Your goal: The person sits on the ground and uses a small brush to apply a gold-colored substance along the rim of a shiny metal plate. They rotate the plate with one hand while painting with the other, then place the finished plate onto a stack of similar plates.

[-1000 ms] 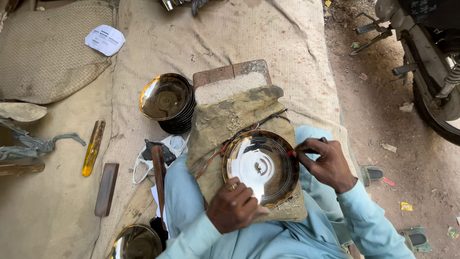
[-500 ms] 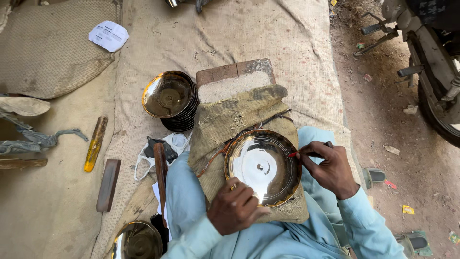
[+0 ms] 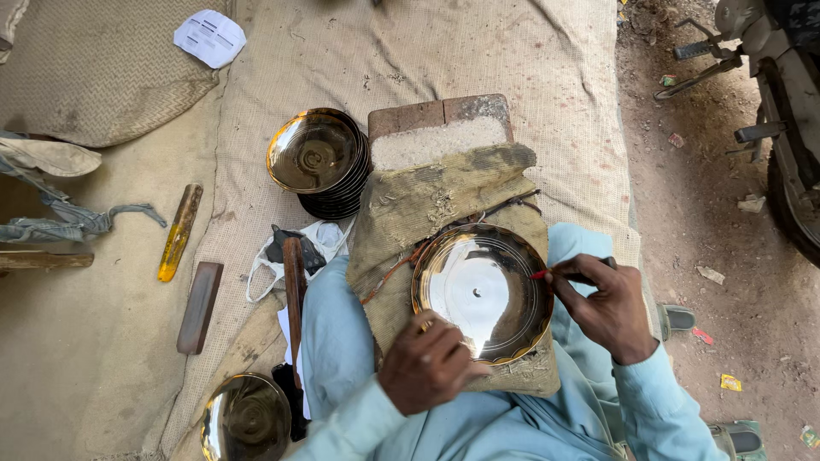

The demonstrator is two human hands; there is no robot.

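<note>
Round shiny brass plate point(image 3: 478, 290) lies on frayed burlap point(image 3: 427, 205) between my hands: my left hand point(image 3: 424, 363) clamps its near rim, my right hand point(image 3: 608, 306) pinches a red-tipped marker point(image 3: 571, 273) touching its right edge.

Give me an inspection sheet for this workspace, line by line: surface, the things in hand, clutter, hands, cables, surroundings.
Surface: woven mat on the ground; worn cloth pad draped over a brick block and the person's lap.
Things in hand: shiny metal plate lying on the pad; red-tipped tool touching its right rim.
Clutter: stack of plates, another plate, yellow-handled tool, flat bar, paper.
Hands: left hand pressing the plate's near rim; right hand gripping the tool.
Cables: nothing seen.
Surroundings: dirt ground with litter; part of a motorbike at right.
</note>
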